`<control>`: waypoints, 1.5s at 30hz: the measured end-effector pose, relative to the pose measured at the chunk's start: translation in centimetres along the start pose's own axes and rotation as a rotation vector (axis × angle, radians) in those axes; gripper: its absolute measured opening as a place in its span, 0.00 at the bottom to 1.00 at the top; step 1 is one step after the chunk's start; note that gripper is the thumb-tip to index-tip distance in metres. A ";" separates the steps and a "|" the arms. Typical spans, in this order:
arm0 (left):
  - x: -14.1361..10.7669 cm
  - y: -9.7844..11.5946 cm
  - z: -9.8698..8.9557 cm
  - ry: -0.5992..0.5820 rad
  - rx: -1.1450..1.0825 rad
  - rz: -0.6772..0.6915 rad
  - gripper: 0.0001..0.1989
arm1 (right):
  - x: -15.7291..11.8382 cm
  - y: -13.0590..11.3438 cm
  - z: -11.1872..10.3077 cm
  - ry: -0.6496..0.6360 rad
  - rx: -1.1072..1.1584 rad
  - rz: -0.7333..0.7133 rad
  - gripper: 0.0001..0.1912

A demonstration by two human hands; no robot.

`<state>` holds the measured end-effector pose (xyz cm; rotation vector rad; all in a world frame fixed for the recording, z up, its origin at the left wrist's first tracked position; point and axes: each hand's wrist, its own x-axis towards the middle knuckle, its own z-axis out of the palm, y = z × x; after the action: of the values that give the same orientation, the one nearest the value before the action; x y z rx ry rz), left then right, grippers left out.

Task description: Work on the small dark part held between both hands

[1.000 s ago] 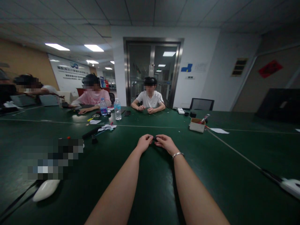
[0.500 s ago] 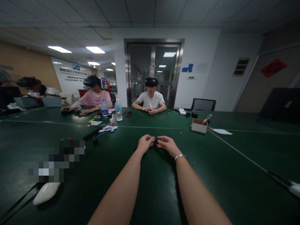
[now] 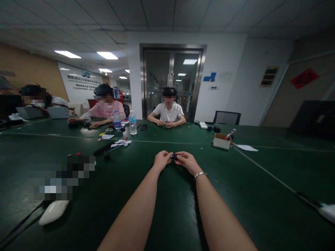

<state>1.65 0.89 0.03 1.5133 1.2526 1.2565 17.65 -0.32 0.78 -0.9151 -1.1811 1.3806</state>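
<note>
Both arms reach out over the dark green table (image 3: 172, 216), and the hands meet at a small black object (image 3: 174, 156). Its kind is too small to make out. My left hand (image 3: 162, 160) pinches its left end, where a bit of shiny metal shows at the fingertips. On the other end, my right hand (image 3: 187, 161) grips the dark part between thumb and fingers. A silver bracelet (image 3: 201, 175) circles the right wrist. The fingers partly cover the object, which is held just over the tabletop.
Right of my hands stands a small cardboard box (image 3: 222, 141) with a pen-like item in it, near white paper (image 3: 245, 147). Two water bottles (image 3: 133, 122) stand left of centre. A white curved object (image 3: 54, 212) lies at front left. A person (image 3: 167, 111) sits opposite.
My hands stay in nearly the same place, both still on the small black object. The view has shifted very slightly. The person opposite has moved their hands a little.
</note>
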 end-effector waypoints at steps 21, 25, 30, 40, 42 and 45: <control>-0.4 0.5 0.0 0.062 0.170 -0.027 0.16 | 0.4 0.5 -0.2 0.039 -0.310 -0.158 0.16; -0.4 0.4 0.2 0.079 0.140 -0.014 0.16 | 0.4 0.7 -0.1 0.026 -0.233 -0.138 0.17; -0.1 -0.3 0.1 0.040 0.072 0.036 0.13 | 0.6 0.8 0.3 0.034 -0.065 -0.034 0.12; 0.0 -0.7 0.2 -0.108 -0.124 0.097 0.11 | 0.7 0.6 0.3 0.094 -0.052 -0.004 0.08; -0.1 -0.6 0.2 -0.092 -0.099 0.111 0.12 | 0.7 0.6 0.3 0.089 -0.061 -0.005 0.08; -0.1 -0.6 -0.1 -0.055 -0.061 0.165 0.14 | 0.6 0.5 0.2 0.077 -0.080 0.000 0.08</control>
<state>1.48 0.90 -0.51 1.6224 1.0621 1.3366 17.21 0.25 0.39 -1.0153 -1.1849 1.2944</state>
